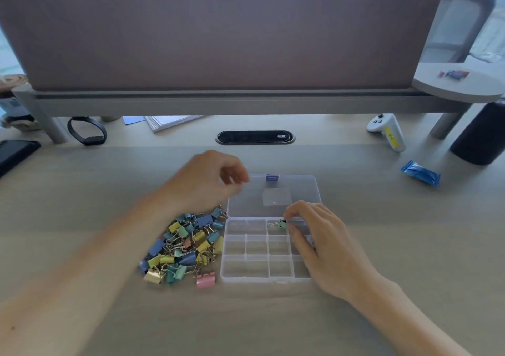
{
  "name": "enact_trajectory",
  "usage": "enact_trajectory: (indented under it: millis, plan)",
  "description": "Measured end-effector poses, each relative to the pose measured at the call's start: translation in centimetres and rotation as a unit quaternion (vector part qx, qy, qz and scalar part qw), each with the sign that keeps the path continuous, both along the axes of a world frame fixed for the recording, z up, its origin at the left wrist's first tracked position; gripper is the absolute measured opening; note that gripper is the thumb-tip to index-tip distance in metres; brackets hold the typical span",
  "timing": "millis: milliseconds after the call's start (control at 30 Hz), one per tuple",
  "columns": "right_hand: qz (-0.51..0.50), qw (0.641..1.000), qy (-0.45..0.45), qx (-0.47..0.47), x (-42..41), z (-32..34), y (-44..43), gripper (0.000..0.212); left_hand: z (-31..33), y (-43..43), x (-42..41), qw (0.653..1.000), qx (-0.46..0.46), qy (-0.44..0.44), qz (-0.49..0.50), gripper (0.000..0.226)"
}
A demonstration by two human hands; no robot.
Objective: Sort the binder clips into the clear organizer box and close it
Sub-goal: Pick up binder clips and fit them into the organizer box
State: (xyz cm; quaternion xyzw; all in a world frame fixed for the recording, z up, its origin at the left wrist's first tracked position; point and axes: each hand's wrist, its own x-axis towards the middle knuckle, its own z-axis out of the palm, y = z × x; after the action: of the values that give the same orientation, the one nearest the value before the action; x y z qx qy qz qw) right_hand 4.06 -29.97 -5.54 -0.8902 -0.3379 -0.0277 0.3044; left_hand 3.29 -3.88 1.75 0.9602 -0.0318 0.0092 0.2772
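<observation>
Note: the box (226, 273) is open, its lid (246, 202) flat behind it. I see the right hand (322, 243) pinching a green clip (281, 223) between thumb and forefinger over a back-row cell of the box. The pile (185, 246) lies just left of the box. The left hand (207, 180) hovers by the box's back-left corner, fingers curled and blurred; I cannot tell if it holds anything. My judgement: lower the clip below the cell walls before releasing, so it straddles no divider.

Right hand (325, 242) pinches green clip (282, 223) over open organizer box (263, 252)
</observation>
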Motion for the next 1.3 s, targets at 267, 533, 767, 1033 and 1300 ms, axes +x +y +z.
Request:
enact_trajectory:
  millis: [267, 533, 767, 1033, 1300]
  plan:
    - [-0.011, 1.0, 0.008, -0.002, 0.0, -0.2, 0.0, 0.014, -0.3, 3.8, 0.4, 0.955, 0.282, 0.079, -0.042, 0.032]
    - [-0.015, 1.0, 0.017, 0.003, 0.0, -0.2, 0.0, 0.015, -0.1, 4.0, -0.1, 0.973, 0.22, 0.048, -0.052, 0.024]
    - [-0.015, 1.0, 0.02, 0.008, 0.0, -0.1, 0.0, 0.016, 1.9, -0.1, -1.9, 0.999, -0.025, -0.035, -0.014, 0.019]
    - [-0.016, 0.999, 0.027, 0.013, 0.0, -0.2, 0.0, 0.018, -1.1, -5.7, -1.9, 0.998, -0.032, 0.006, -0.047, 0.011]
    - [-0.013, 0.999, 0.033, 0.017, 0.0, -0.4, -0.1, 0.021, -1.2, -6.6, -1.9, 0.999, -0.036, 0.002, -0.011, 0.008]
